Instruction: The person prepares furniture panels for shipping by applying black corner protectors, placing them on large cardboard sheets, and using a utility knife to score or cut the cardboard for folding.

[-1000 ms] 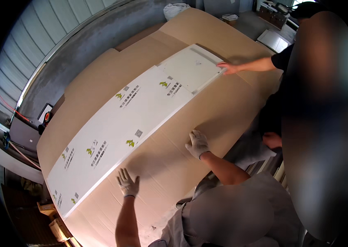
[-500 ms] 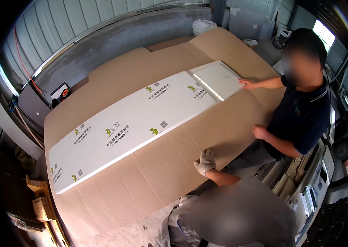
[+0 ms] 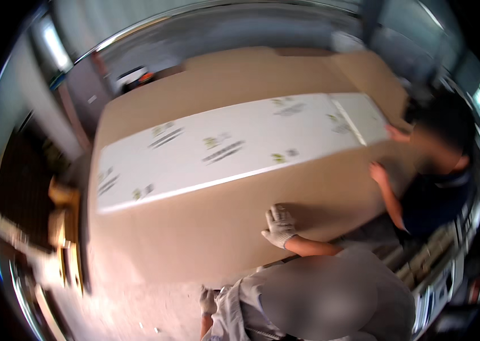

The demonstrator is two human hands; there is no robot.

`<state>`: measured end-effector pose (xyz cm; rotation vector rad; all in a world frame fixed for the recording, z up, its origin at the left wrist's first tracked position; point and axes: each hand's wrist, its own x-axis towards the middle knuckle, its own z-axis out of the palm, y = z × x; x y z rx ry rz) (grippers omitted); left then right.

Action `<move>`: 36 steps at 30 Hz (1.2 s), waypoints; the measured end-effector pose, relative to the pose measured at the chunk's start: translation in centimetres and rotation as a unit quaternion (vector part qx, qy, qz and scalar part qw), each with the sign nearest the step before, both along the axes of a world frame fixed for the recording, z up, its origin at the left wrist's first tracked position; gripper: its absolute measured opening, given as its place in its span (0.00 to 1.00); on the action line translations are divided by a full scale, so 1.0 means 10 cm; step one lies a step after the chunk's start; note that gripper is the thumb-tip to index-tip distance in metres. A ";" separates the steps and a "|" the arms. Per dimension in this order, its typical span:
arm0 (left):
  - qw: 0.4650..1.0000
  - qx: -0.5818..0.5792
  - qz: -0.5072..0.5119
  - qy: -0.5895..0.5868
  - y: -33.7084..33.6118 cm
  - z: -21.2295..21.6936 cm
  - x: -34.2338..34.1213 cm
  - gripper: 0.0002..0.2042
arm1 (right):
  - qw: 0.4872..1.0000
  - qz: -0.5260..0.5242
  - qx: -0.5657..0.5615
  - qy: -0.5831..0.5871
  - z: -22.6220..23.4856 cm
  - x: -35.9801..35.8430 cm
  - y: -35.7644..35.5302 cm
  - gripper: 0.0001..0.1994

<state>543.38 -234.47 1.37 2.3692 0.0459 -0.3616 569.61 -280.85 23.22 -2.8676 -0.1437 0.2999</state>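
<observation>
My right hand [image 3: 280,227], in a pale knitted glove, lies palm down on the brown cardboard sheet [image 3: 194,241] near its front edge. Its fingers are spread and nothing is under them but the cardboard. At the lower edge, beside my grey clothing [image 3: 239,310], is my gloved left hand [image 3: 208,302]; blur hides how its fingers lie. Beyond my right hand, a long white printed panel [image 3: 189,150] rests on the cardboard. A smaller pale panel [image 3: 368,116] adjoins its right end, with a bright strip [image 3: 349,122] along the join.
A co-worker in dark clothing [image 3: 439,196] leans in at the right, one hand [image 3: 397,134] at the small panel. Wooden pieces [image 3: 65,227] stand at the left. Stacked boards [image 3: 436,250] lie at lower right. A black-and-orange object [image 3: 138,78] sits behind the cardboard's far left.
The view has swung, so the panels sit further right and look more level; the picture is blurred. My right hand's fingers have spread. My left hand has come into view.
</observation>
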 end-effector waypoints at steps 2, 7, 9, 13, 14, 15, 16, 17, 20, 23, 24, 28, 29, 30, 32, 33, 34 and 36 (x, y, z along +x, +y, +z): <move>0.969 -0.191 0.152 0.039 -0.30 0.67 0.37 0.19 | 1.000 0.016 -0.017 -0.016 -0.15 -0.05 0.18 0.44; 0.882 -0.187 0.408 0.141 0.66 0.92 -0.83 0.21 | 0.996 0.065 -0.039 -0.042 -0.19 -0.21 1.71 0.46; 0.871 -0.170 0.432 0.160 1.36 1.08 -1.35 0.18 | 0.998 0.039 -0.049 0.004 -0.12 -0.12 2.50 0.47; 0.764 -0.222 0.592 0.131 2.36 1.49 -2.13 0.13 | 0.997 0.007 -0.054 0.049 0.04 -0.07 3.66 0.49; 0.747 -0.212 0.614 0.139 2.70 1.52 -2.27 0.12 | 0.998 0.000 -0.051 0.034 0.05 -0.02 3.92 0.50; 0.750 -0.207 0.616 0.124 2.99 1.55 -2.25 0.12 | 0.998 -0.014 -0.051 0.016 -0.01 0.04 4.12 0.51; 0.752 -0.202 0.618 0.111 3.25 1.61 -2.14 0.12 | 0.998 -0.044 -0.045 -0.004 -0.09 0.11 4.28 0.54; 0.765 -0.193 0.609 0.082 3.45 1.79 -1.87 0.13 | 0.998 -0.046 -0.052 0.000 -0.14 0.18 4.41 0.54; 0.765 -0.250 0.593 0.028 4.41 1.75 -1.42 0.16 | 0.993 -0.104 -0.044 -0.035 -0.13 0.48 5.10 0.55; 0.802 -0.248 0.543 0.000 5.21 1.97 -0.58 0.19 | 0.988 -0.127 -0.044 -0.071 -0.27 0.76 5.58 0.53; 0.824 -0.238 0.514 -0.016 5.49 2.02 -0.27 0.20 | 0.985 -0.134 -0.063 -0.087 -0.33 0.88 5.71 0.51; 0.810 -0.307 0.498 -0.029 6.54 1.85 0.23 0.14 | 0.973 -0.199 -0.061 -0.105 -0.34 1.23 6.33 0.49; 0.835 -0.289 0.467 0.012 6.84 1.74 0.24 0.14 | 0.969 -0.224 -0.053 -0.096 -0.29 1.29 6.40 0.48; 0.844 -0.287 0.450 0.061 6.89 1.75 0.46 0.10 | 0.961 -0.252 -0.063 -0.096 -0.33 1.28 6.34 0.47; 0.990 -0.015 0.137 0.038 7.67 1.47 0.18 0.12 | 0.953 -0.281 -0.065 -0.095 -0.24 1.31 6.39 0.46; 0.978 0.172 -0.050 -0.109 8.02 1.13 0.02 0.13 | 0.946 -0.301 -0.076 -0.095 -0.25 1.32 6.36 0.46; 0.992 0.066 0.100 0.033 7.92 1.06 0.22 0.13 | 0.948 -0.304 -0.079 -0.048 -0.20 1.44 6.50 0.47; 0.944 -0.022 0.270 0.188 7.95 1.04 0.83 0.13 | 0.942 -0.332 -0.055 0.004 -0.13 1.71 6.74 0.47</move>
